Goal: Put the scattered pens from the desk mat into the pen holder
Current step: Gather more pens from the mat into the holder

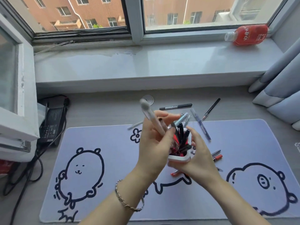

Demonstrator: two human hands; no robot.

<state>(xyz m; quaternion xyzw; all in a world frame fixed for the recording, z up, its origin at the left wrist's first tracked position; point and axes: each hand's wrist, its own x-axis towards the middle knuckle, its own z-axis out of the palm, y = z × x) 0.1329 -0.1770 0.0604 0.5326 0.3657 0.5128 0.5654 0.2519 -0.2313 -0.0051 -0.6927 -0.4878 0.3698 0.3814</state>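
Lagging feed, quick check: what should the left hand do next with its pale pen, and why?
Probably slide the pale pen down into the pen holder: the left hand holds it tilted at the mouth, and the right hand grips the holder.

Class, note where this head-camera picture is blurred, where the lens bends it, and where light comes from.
Head view: the white pen in the left hand is motion-blurred; the window frame bows from wide-angle distortion; daylight leaves soft glare on the windowsill.
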